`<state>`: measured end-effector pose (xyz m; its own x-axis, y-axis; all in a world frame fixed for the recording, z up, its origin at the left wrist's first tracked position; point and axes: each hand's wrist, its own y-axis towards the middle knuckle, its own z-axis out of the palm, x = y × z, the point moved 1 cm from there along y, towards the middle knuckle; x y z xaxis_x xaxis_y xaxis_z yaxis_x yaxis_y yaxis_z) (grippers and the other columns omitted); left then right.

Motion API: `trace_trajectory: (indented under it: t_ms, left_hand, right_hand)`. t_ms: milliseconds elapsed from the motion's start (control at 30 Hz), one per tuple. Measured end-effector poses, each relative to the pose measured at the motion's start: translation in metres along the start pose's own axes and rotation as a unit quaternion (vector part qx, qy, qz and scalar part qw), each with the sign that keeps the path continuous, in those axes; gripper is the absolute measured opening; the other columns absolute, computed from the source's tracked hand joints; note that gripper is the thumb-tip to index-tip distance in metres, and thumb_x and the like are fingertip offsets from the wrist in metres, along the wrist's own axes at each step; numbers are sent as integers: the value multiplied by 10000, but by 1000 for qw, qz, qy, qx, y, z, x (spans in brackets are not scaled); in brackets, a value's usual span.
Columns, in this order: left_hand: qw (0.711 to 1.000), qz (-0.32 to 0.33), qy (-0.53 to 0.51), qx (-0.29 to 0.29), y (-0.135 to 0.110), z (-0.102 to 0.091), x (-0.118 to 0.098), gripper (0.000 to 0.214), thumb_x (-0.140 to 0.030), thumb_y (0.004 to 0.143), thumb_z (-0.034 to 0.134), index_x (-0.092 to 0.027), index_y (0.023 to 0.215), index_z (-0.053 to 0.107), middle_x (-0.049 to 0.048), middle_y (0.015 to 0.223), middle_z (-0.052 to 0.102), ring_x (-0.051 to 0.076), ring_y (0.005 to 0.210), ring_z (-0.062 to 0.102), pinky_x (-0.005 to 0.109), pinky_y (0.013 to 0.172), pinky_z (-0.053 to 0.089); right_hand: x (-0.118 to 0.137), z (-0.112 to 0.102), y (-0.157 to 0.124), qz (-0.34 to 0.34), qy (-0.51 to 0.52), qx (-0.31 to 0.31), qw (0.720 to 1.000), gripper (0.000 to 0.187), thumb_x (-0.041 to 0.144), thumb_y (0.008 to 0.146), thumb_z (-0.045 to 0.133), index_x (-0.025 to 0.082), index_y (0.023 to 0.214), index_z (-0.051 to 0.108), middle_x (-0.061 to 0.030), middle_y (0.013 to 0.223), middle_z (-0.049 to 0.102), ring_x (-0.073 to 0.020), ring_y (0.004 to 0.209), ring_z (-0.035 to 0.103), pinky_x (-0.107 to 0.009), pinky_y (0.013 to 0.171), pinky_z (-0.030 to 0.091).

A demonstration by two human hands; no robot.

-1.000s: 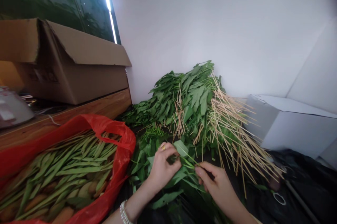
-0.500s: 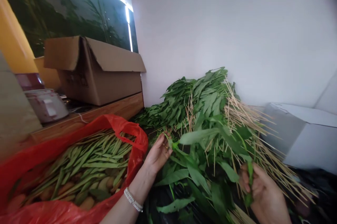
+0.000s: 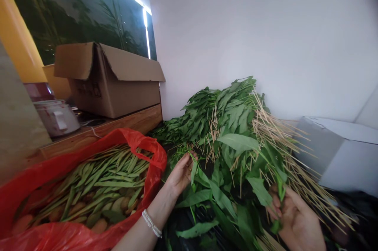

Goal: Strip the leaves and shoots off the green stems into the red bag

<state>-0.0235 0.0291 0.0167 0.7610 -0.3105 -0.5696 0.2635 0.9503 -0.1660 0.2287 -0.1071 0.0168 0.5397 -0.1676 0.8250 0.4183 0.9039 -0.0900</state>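
Note:
My left hand [image 3: 183,172], wearing a pearl-like bracelet [image 3: 151,223], pinches a thin leafy sprig of water spinach [image 3: 193,172] between thumb and fingers. Lower right, my right hand [image 3: 298,213] has its fingers closed around a green water spinach stem [image 3: 280,192]. Broad leaves [image 3: 239,142] from that stem reach up and leftward. Loose leafy greens [image 3: 224,200] lie between the two hands. Behind them a heap of bundled leafy greens [image 3: 203,113] rests against the wall, with many thin pale sticks [image 3: 274,129] poking out of it to the right.
A red plastic bag [image 3: 153,152] holds flat green beans [image 3: 115,176] and roundish potato-like pieces [image 3: 99,225]. An open cardboard box [image 3: 126,93] and a whitish pot [image 3: 59,119] stand on a wooden ledge. A white box [image 3: 345,156] and black plastic [image 3: 351,205] are at right.
The large leaf beside my left hand has moved right along with the right-hand stem. A gap now shows between it and the sprig in my left hand.

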Motion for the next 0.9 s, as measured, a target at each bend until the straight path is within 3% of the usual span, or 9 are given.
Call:
trace_trajectory:
  t_ms: [133, 333, 533, 667, 767, 900]
  left_hand:
    - [1000, 4, -18, 12, 3, -3, 1, 71, -111, 877, 593, -135, 866, 659, 41, 837, 707, 129, 718, 691, 216, 648, 578]
    - [1000, -2, -31, 2, 5, -3, -1, 121, -75, 892, 548, -119, 870, 659, 49, 812, 702, 138, 712, 691, 258, 696, 589]
    - [994, 87, -56, -39, 6, -3, -37, 168, -59, 910, 499, -140, 874, 642, 23, 773, 673, 111, 666, 669, 243, 641, 588]
    - [990, 112, -90, 5, 3, -6, -58, 98, -68, 870, 568, -151, 869, 619, -6, 730, 606, 38, 546, 568, 93, 455, 457]
    - [986, 158, -29, 33, 3, -8, -60, 139, -103, 792, 680, -147, 901, 605, -22, 718, 570, 13, 502, 493, 59, 384, 338]
    - [966, 241, 92, 21, 7, -11, -56, 352, -232, 638, 829, -147, 899, 609, -23, 712, 581, 25, 507, 478, 87, 400, 324]
  right_hand:
    - [-3, -1, 1, 21, 4, -7, 1000, 288, 426, 672, 717, 211, 588, 545, 36, 445, 470, -80, 363, 393, -211, 362, 377]
    - [-5, -6, 2, 11, -11, 34, 999, 247, 425, 694, 697, 215, 640, 581, 28, 469, 468, -95, 394, 401, -216, 363, 378]
    - [-6, -9, 5, 22, 0, 30, 999, 231, 435, 707, 676, 224, 657, 600, 25, 483, 483, -93, 384, 372, -220, 353, 365]
    - [-6, -7, 4, 23, 1, 35, 999, 249, 450, 725, 667, 223, 650, 596, 28, 479, 478, -95, 386, 372, -223, 365, 380]
    - [-6, -3, 2, 39, -3, 16, 999, 266, 454, 663, 712, 219, 612, 599, 21, 451, 471, -108, 394, 385, -223, 345, 358]
    - [-8, 3, -3, 52, -7, 5, 999, 306, 481, 595, 756, 208, 575, 619, 3, 419, 457, -136, 450, 442, -207, 338, 326]
